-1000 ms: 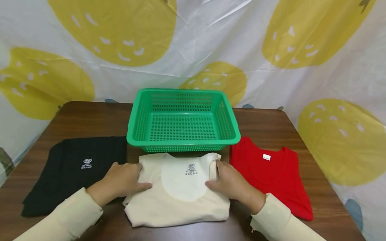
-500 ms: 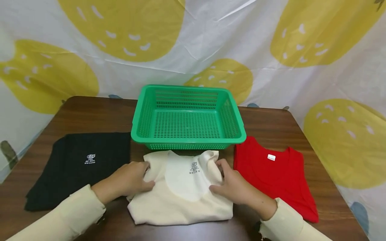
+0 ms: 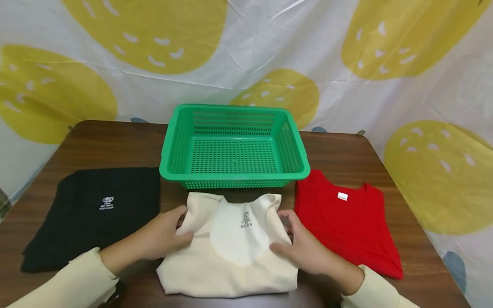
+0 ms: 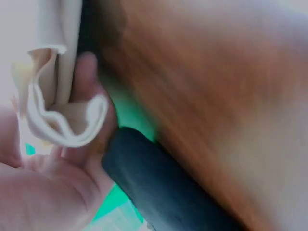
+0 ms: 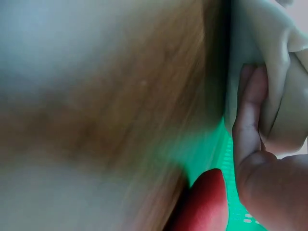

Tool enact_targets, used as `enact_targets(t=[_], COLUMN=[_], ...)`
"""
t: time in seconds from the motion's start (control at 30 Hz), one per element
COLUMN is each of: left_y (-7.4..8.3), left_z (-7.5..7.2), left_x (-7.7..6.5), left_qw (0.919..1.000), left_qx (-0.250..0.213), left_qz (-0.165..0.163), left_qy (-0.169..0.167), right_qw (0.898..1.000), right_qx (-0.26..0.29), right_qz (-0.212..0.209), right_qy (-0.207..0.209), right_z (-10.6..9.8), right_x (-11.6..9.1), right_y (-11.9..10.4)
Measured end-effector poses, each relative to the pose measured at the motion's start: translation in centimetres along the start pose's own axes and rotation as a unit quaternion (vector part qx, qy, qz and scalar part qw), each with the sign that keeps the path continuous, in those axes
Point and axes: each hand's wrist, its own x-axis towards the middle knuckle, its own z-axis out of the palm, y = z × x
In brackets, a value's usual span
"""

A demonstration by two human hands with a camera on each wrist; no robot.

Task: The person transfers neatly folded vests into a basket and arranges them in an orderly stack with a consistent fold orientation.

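A folded cream shirt (image 3: 231,273) with a white inner neck panel and dark printed label lies in front of the basket, between both hands. My left hand (image 3: 165,235) grips its left side, thumb on top and fingers underneath. In the left wrist view, the shirt's layered fold (image 4: 67,130) sits between thumb and fingers. My right hand (image 3: 304,248) holds the right side the same way, and the right wrist view shows its fingers (image 5: 250,110) beneath the cloth. The left shirt side partly hides the left fingers in the head view.
A green plastic basket (image 3: 235,176) with nothing in it stands at the back middle of the brown wooden table (image 3: 127,141). A folded black shirt (image 3: 96,222) lies at left, a folded red shirt (image 3: 346,222) at right. A patterned cloth (image 3: 154,94) hangs behind.
Both hands have worked their fingers further under the cream shirt's sides. Its shoulders have drawn inward and the neck panel now bends and tilts more. The head view has shifted slightly.
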Motion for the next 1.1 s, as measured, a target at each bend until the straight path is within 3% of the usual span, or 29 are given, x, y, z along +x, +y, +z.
enact_targets(t=[0.17, 0.3, 0.47, 0.6, 0.73, 0.83, 1.1], left_y=[1.2, 2.7, 4.8, 6.4, 7.4, 7.8, 7.4], left_z=[-0.3, -1.2, -3.5, -5.8, -7.6, -8.8, -10.9], left_x=[-1.6, -2.8, -3.4, -3.1, -2.1, -0.8, 4.8], left_qw=[0.9967, 0.9956, 0.9845, 0.9748, 0.9753, 0.9817, 0.993], left_qx=[-0.078, -0.089, -0.163, -0.212, -0.212, -0.184, -0.109], left_qz=[0.007, 0.013, 0.015, 0.025, 0.035, 0.034, 0.031], left_qy=[-0.018, -0.024, -0.062, -0.065, -0.052, -0.032, 0.034], right_qw=[0.999, 0.998, 0.998, 0.999, 0.999, 0.998, 0.995], right_qx=[0.033, 0.057, 0.056, 0.033, 0.013, -0.003, -0.01], right_qz=[-0.015, -0.017, -0.032, -0.034, -0.035, -0.051, -0.059], right_qy=[-0.01, -0.017, -0.017, 0.013, 0.034, 0.043, 0.078], right_z=[-0.5, -1.2, -2.7, -4.1, -5.6, -6.6, -9.1], right_x=[-2.3, -4.2, -5.1, -4.7, -3.7, -2.3, 3.9], right_y=[-0.4, -1.9, -4.6, -6.9, -8.7, -9.6, -10.3])
